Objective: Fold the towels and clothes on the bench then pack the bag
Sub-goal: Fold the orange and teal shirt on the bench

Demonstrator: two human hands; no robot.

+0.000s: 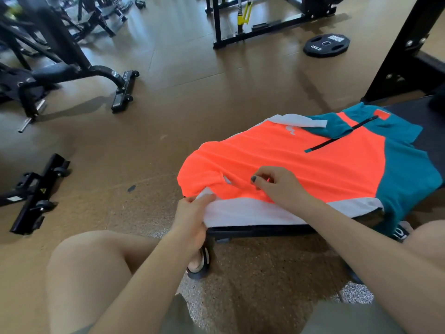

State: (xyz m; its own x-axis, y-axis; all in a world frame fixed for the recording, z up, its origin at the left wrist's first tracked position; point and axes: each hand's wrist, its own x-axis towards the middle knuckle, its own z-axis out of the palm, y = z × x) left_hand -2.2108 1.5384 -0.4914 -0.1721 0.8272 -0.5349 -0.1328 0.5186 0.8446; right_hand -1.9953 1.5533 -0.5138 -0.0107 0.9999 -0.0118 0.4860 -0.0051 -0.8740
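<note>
I have the bright orange, teal and white zip-neck sports shirt [313, 160] spread flat on the black padded bench [409, 112], its collar at the far end and its hem toward me. My left hand [192, 218] has its fingers curled round the white hem corner that hangs off the near edge of the bench. My right hand [277, 186] pinches a small ridge of the orange cloth between thumb and forefinger, just beyond the hem band. I judge this to be the first fold of the shirt: I am gathering the bottom edge, and nothing is folded over yet.

The next move calls for both hands to lift the hem together and carry it toward the collar, keeping the edge straight so that the teal side panel draping over the right edge comes along without bunching.

No bag and no towels are in view from here. My bare knees sit close under the bench end. On the brown rubber floor lie a black weight plate [326, 45] and the black frames of other gym machines [72, 68], well apart from the bench and not in my way.
</note>
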